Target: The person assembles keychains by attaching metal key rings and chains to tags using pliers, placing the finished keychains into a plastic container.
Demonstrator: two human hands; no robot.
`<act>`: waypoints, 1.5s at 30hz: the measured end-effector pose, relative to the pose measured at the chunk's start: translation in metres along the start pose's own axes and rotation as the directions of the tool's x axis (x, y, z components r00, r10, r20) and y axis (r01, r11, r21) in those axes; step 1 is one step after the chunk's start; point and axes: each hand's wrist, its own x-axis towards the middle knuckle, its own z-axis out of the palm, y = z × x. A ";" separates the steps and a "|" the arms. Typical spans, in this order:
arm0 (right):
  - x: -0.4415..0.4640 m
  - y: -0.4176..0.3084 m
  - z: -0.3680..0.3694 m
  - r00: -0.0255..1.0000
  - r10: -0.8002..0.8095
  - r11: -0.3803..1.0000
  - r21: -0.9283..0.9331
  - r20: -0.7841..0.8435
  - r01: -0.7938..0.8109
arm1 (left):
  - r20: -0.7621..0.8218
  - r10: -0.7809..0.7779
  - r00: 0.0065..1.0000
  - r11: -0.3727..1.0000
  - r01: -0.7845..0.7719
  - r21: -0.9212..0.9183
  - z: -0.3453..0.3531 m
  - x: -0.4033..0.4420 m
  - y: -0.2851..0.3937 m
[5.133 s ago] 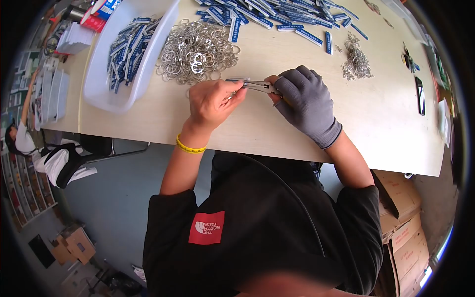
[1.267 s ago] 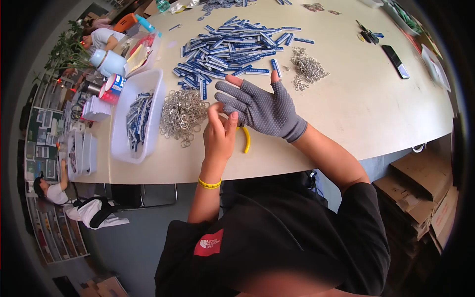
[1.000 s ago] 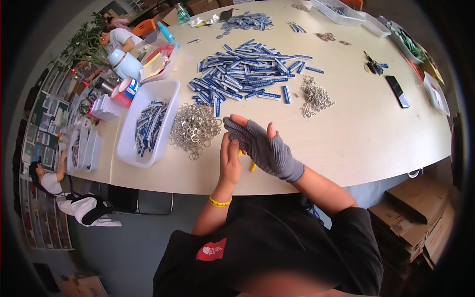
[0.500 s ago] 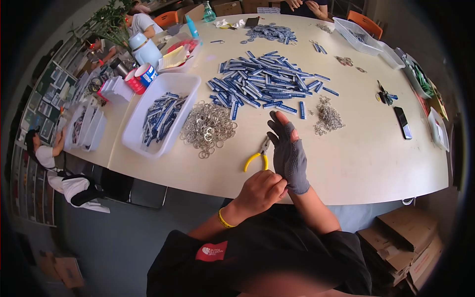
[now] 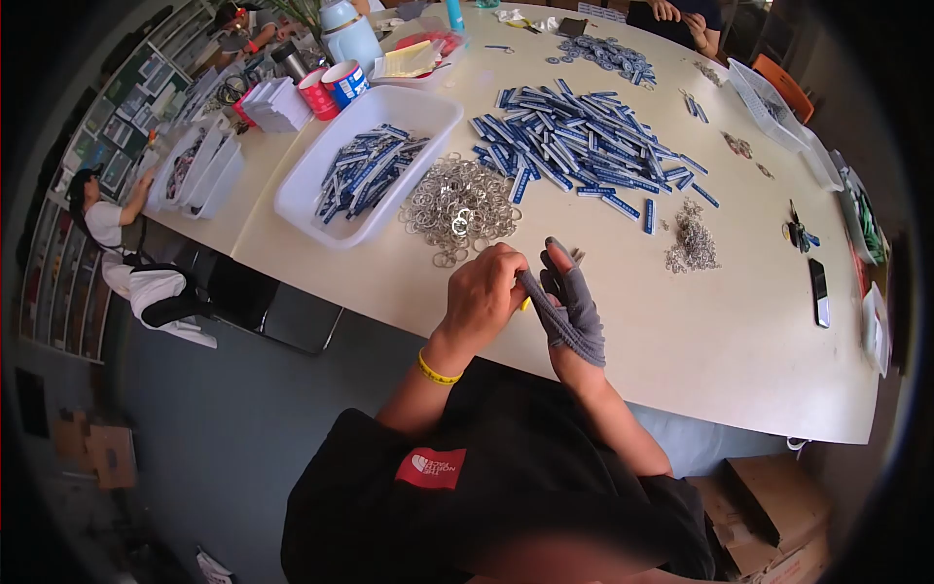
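My left hand (image 5: 484,297), bare with a yellow wristband (image 5: 440,369), pinches the stretched edge of a grey glove (image 5: 555,316). That glove is on my right hand (image 5: 574,304), whose fingers stick out, apart and holding nothing. Behind my hands lie pliers, mostly hidden; only a bit of yellow handle (image 5: 526,304) and the metal jaws show. Just beyond my left hand is a heap of metal key rings (image 5: 462,204). A large pile of blue-and-white strips (image 5: 584,136) spreads farther back on the table.
A white bin (image 5: 292,200) of blue strips stands left of the rings. Small metal clasps (image 5: 692,238) lie to the right, with a phone (image 5: 820,292) farther along. Round grey pieces (image 5: 608,58) sit at the back. Other people work around the table, one hand (image 5: 693,24) at the far side.
My left hand has moved up from the glove's wrist, pulling its edge out toward the left. The view has shifted, and the pliers are now mostly covered.
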 end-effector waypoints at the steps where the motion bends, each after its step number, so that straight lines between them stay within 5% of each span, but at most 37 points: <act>1: 0.000 -0.005 0.001 1.000 -0.002 1.000 -0.024 0.001 0.002 | -0.015 0.007 1.000 1.000 -0.007 -0.005 -0.001 0.002 0.001; 5: -0.003 -0.010 0.005 0.996 -0.087 0.994 -0.059 0.000 0.087 | -0.006 -0.053 0.999 0.995 0.052 -0.090 -0.007 0.008 0.005; 7: -0.004 -0.013 -0.001 0.998 -0.063 0.998 -0.030 -0.023 0.062 | 0.139 -0.169 0.976 0.960 0.195 -0.201 -0.012 0.007 0.011; 10: 0.004 -0.011 -0.017 0.995 -0.007 0.997 0.071 -0.100 0.014 | 0.545 0.071 0.836 0.749 0.316 -0.583 -0.022 0.004 0.025; 13: 0.004 -0.016 -0.022 0.979 0.149 0.962 0.251 -0.139 -0.111 | 0.477 -0.108 0.873 0.467 0.467 -0.750 -0.008 -0.008 0.034; 17: -0.001 -0.006 -0.013 0.950 0.301 0.818 0.535 -0.088 -0.210 | 0.185 -0.080 0.979 0.836 0.167 -0.523 0.015 -0.011 0.038; 21: -0.002 -0.010 -0.003 0.915 0.391 0.732 0.636 -0.096 -0.245 | 0.155 -0.137 0.978 0.900 0.188 -0.392 0.018 -0.014 0.042; 24: 0.001 -0.006 0.007 0.898 0.406 0.719 0.665 -0.168 -0.200 | 0.087 -0.003 0.996 0.949 0.031 -0.315 0.022 -0.011 0.034; 30: 0.002 0.007 0.014 0.805 0.592 0.598 0.678 -0.016 -0.427 | 0.053 0.006 0.999 1.000 -0.004 -0.027 0.015 -0.012 0.000; 31: 0.003 0.016 0.013 0.939 0.341 0.888 0.345 -0.050 -0.305 | 0.030 -0.001 1.000 0.999 0.002 -0.038 0.017 -0.015 -0.009; 32: 0.002 0.035 0.009 0.996 0.080 0.996 -0.039 0.026 -0.079 | -0.033 -0.109 0.994 0.994 0.108 -0.022 0.016 -0.020 -0.025; 33: -0.001 0.053 0.006 0.972 -0.131 0.900 -0.388 0.195 0.199 | -0.097 -0.216 0.972 0.976 0.216 -0.011 0.012 -0.024 -0.041; 37: -0.040 0.050 0.006 0.879 0.269 0.956 -0.217 0.393 -0.196 | -0.063 -0.382 0.922 0.903 0.358 -0.235 -0.002 -0.028 -0.068; 39: -0.045 0.058 -0.004 0.929 0.095 0.960 -0.280 0.356 0.010 | -0.049 -0.437 0.898 0.822 0.376 -0.428 -0.002 -0.033 -0.057; 40: -0.049 0.065 -0.010 0.940 0.006 0.943 -0.316 0.341 0.108 | 0.157 -0.468 0.870 0.744 0.484 -0.461 -0.007 -0.041 -0.060; 43: -0.058 0.076 -0.025 0.910 -0.249 0.817 -0.432 0.331 0.381 | 0.350 -0.380 0.856 0.439 0.500 -0.747 0.005 -0.055 -0.029; 44: -0.059 0.074 -0.024 0.896 -0.301 0.814 -0.402 0.327 0.420 | 0.403 -0.282 0.871 0.435 0.490 -0.755 0.009 -0.070 -0.037; 45: -0.055 0.063 -0.018 0.879 -0.354 0.806 -0.372 0.320 0.460 | 0.359 -0.402 0.843 0.392 0.512 -0.764 0.011 -0.067 -0.025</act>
